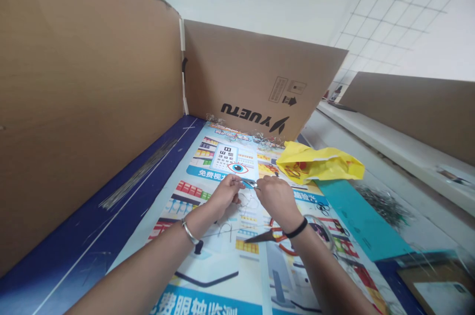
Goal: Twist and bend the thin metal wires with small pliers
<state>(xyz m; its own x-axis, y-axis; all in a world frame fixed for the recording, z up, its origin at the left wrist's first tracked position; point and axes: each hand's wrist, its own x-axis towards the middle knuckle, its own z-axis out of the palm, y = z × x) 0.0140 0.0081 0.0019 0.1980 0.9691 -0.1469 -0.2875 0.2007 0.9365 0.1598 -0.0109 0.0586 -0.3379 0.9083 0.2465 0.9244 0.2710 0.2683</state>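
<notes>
My left hand (pixel 227 192) and my right hand (pixel 275 196) meet over a printed poster (pixel 208 260) that covers the table. Both are closed in a pinch on a small metal wire piece (pixel 249 184) held between them. A thin bent wire (pixel 245 203) hangs below the left fingers. A silver bangle is on my left wrist and a black band is on my right wrist. Red-handled scissors (pixel 272 237) lie on the poster under my right wrist.
Cardboard walls (pixel 85 87) stand at the left and back. A bundle of straight wires (pixel 139 174) lies on the blue table at left. A yellow plastic bag (pixel 319 162) and a teal sheet (pixel 356 216) are at right, with a heap of wire pieces (pixel 386 203) beyond.
</notes>
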